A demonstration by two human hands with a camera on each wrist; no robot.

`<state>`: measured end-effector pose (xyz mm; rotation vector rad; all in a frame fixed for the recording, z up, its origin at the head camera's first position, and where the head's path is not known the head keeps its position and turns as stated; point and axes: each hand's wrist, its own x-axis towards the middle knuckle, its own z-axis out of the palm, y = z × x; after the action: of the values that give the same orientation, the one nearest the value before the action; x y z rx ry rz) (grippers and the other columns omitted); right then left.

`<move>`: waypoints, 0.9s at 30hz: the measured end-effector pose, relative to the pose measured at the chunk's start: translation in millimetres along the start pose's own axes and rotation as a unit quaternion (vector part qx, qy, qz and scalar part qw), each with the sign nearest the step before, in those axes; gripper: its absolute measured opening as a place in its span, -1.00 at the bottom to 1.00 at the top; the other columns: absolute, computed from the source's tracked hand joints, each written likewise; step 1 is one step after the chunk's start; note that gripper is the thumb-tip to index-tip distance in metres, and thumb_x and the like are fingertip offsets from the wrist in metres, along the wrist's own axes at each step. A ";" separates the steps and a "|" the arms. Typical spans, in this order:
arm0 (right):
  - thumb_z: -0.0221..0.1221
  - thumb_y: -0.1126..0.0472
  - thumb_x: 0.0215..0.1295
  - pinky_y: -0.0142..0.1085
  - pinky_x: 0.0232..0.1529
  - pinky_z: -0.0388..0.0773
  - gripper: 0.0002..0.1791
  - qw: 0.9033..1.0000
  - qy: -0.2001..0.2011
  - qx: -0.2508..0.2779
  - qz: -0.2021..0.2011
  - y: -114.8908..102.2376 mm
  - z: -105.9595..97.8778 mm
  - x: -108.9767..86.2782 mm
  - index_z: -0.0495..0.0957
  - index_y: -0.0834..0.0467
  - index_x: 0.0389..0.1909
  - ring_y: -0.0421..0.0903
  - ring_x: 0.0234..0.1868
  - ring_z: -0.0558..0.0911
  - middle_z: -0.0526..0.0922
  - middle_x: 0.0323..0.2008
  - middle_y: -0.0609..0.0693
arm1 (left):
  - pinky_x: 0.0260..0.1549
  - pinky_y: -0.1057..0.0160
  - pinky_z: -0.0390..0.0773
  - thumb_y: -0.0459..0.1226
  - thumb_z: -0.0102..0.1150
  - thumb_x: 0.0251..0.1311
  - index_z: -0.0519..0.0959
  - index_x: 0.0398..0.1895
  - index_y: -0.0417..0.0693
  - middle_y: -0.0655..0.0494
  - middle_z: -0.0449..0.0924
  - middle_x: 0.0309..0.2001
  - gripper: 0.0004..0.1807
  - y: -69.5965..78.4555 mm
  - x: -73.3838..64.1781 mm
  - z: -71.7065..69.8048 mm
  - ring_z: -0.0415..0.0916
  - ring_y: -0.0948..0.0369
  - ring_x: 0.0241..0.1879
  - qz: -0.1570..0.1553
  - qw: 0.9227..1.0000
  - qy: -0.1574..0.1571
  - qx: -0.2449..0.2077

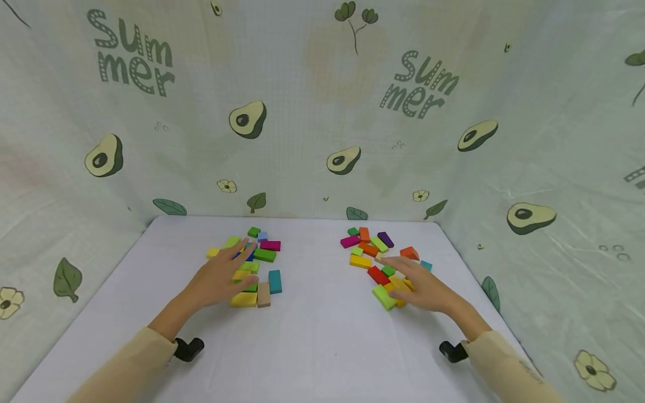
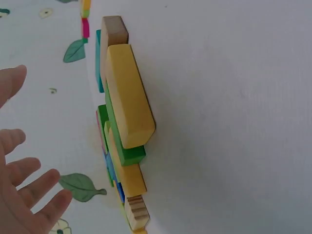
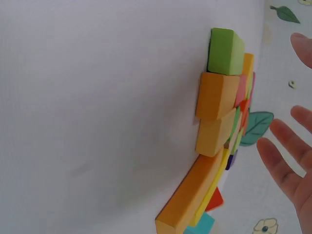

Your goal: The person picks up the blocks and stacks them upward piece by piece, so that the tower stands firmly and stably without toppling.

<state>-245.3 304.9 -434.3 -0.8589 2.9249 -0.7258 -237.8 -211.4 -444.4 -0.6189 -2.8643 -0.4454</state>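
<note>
Two loose groups of coloured wooden blocks lie on a white table. Over the left group my left hand (image 1: 216,277) hovers with spread fingers, holding nothing. Around it are a yellow block (image 1: 244,300), a tan block (image 1: 264,294), a teal block (image 1: 275,281) and a magenta block (image 1: 270,245). In the left wrist view its fingers (image 2: 41,187) are apart from the blocks. My right hand (image 1: 423,285) is above the right group, fingers extended and nothing gripped. Beneath or beside it are a lime block (image 1: 384,297), a red block (image 1: 378,275) and an orange block (image 3: 187,195).
A pale cloth (image 1: 302,168) printed with avocados and leaves rises behind the table (image 1: 322,336) and along both sides. A bare strip of tabletop separates the two block groups. Black pieces (image 1: 189,350) are fixed at both wrists.
</note>
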 end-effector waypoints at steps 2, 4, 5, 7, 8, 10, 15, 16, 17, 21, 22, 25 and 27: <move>0.44 0.10 0.37 0.28 0.32 0.53 -0.11 1.000 -0.013 0.008 -0.001 0.1 4.9 1.2 0.26 -0.11 0.65 0.21 0.56 0.32 0.30 0.61 0.10 | 0.29 -0.45 0.44 0.16 0.26 0.42 0.24 0.67 -0.02 -0.18 0.15 0.65 -0.10 2.4 1.7 5.8 0.19 -0.31 0.55 0.004 1.000 -0.003 -0.022; 0.46 0.09 0.35 0.25 0.34 0.52 -0.11 1.000 -0.022 0.006 -0.002 -0.1 9.5 1.4 0.28 -0.12 0.64 0.19 0.57 0.32 0.29 0.61 0.11 | 0.31 -0.45 0.41 0.14 0.29 0.42 0.28 0.65 -0.02 -0.18 0.18 0.64 -0.13 4.5 4.2 11.7 0.19 -0.30 0.55 0.007 0.999 -0.010 -0.041; 0.47 0.09 0.34 0.24 0.34 0.52 -0.11 1.000 -0.025 0.005 -0.002 -0.1 11.3 1.1 0.29 -0.10 0.63 0.20 0.57 0.33 0.29 0.61 0.11 | 0.32 -0.44 0.41 0.14 0.30 0.41 0.28 0.65 -0.01 -0.17 0.19 0.63 -0.13 5.5 5.5 14.5 0.19 -0.29 0.55 0.006 0.999 -0.016 -0.047; 0.49 0.08 0.31 0.25 0.34 0.52 -0.12 1.000 -0.028 0.000 -0.002 0.5 14.4 0.6 0.33 -0.07 0.61 0.21 0.54 0.35 0.33 0.59 0.11 | 0.33 -0.44 0.41 0.12 0.31 0.41 0.28 0.66 0.01 -0.16 0.19 0.63 -0.13 7.8 8.2 19.2 0.19 -0.27 0.56 0.003 0.998 -0.029 -0.062; 0.50 0.08 0.30 0.25 0.33 0.53 -0.13 1.000 -0.028 -0.006 -0.001 1.0 15.7 0.5 0.36 -0.04 0.59 0.22 0.52 0.37 0.37 0.56 0.11 | 0.32 -0.45 0.41 0.12 0.32 0.41 0.27 0.66 0.02 -0.15 0.20 0.63 -0.13 9.0 9.7 21.0 0.18 -0.27 0.56 0.002 0.997 -0.036 -0.069; 0.52 0.07 0.27 0.25 0.33 0.53 -0.14 0.999 -0.033 -0.015 -0.001 1.9 17.6 0.9 0.39 -0.01 0.56 0.22 0.50 0.40 0.44 0.51 0.08 | 0.30 -0.47 0.41 0.10 0.33 0.40 0.25 0.67 0.06 -0.14 0.19 0.64 -0.13 11.6 12.3 23.9 0.17 -0.27 0.57 -0.003 0.995 -0.048 -0.085; 0.54 0.03 0.23 0.17 0.36 0.54 -0.16 0.998 -0.061 -0.019 0.006 5.2 20.8 5.6 0.46 -0.04 0.52 0.11 0.48 0.41 0.52 0.44 -0.05 | 0.33 -0.47 0.38 0.09 0.37 0.37 0.24 0.68 0.07 -0.15 0.22 0.62 -0.09 14.7 17.4 30.1 0.17 -0.28 0.57 -0.008 0.991 -0.072 -0.117; 0.55 0.02 0.23 0.15 0.36 0.55 -0.17 0.998 -0.066 -0.018 0.006 5.8 21.3 6.7 0.47 -0.05 0.51 0.09 0.48 0.41 0.52 0.43 -0.06 | 0.34 -0.44 0.39 0.09 0.39 0.36 0.24 0.68 0.07 -0.15 0.23 0.61 -0.09 14.6 18.5 31.7 0.19 -0.26 0.56 -0.009 0.990 -0.076 -0.119; 0.55 0.02 0.22 0.14 0.36 0.55 -0.18 0.997 -0.070 -0.019 0.005 6.5 22.0 7.7 0.48 -0.05 0.51 0.08 0.47 0.41 0.52 0.43 -0.07 | 0.36 -0.42 0.39 0.09 0.40 0.35 0.25 0.67 0.06 -0.16 0.25 0.60 -0.08 14.4 19.3 33.3 0.20 -0.25 0.56 -0.010 0.990 -0.079 -0.120; 0.55 0.06 0.22 0.16 0.31 0.58 -0.26 0.997 -0.079 -0.022 -0.006 9.5 23.9 9.9 0.56 -0.05 0.43 0.10 0.42 0.46 0.57 0.38 -0.05 | 0.38 -0.31 0.44 0.08 0.42 0.33 0.31 0.64 0.02 -0.18 0.31 0.56 -0.10 15.3 23.3 40.5 0.26 -0.19 0.53 -0.013 0.988 -0.090 -0.123; 0.55 0.07 0.22 0.17 0.30 0.59 -0.29 0.996 -0.082 -0.025 -0.008 10.1 24.1 10.0 0.59 -0.05 0.41 0.11 0.40 0.47 0.58 0.36 -0.05 | 0.38 -0.29 0.45 0.08 0.42 0.33 0.32 0.63 0.01 -0.18 0.33 0.54 -0.12 15.9 24.1 42.2 0.28 -0.18 0.52 -0.012 0.988 -0.092 -0.120; 0.55 0.07 0.23 0.17 0.30 0.59 -0.36 0.995 -0.093 -0.028 -0.010 12.0 23.8 10.0 0.65 -0.05 0.35 0.11 0.36 0.49 0.62 0.31 -0.05 | 0.38 -0.26 0.46 0.07 0.41 0.34 0.38 0.60 -0.04 -0.18 0.38 0.51 -0.16 19.0 26.2 45.9 0.30 -0.16 0.50 -0.011 0.989 -0.098 -0.111; 0.55 0.08 0.23 0.16 0.30 0.58 -0.39 0.995 -0.100 -0.031 -0.011 12.9 23.0 10.4 0.66 -0.04 0.32 0.10 0.35 0.50 0.63 0.29 -0.07 | 0.36 -0.26 0.48 0.06 0.41 0.34 0.41 0.57 -0.06 -0.19 0.40 0.49 -0.19 20.9 27.2 47.2 0.32 -0.16 0.47 -0.010 0.989 -0.099 -0.106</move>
<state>-257.6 299.2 -459.1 -0.9129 2.7776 -0.5202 -258.3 -167.8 -477.2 -0.7066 -3.0373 -0.7380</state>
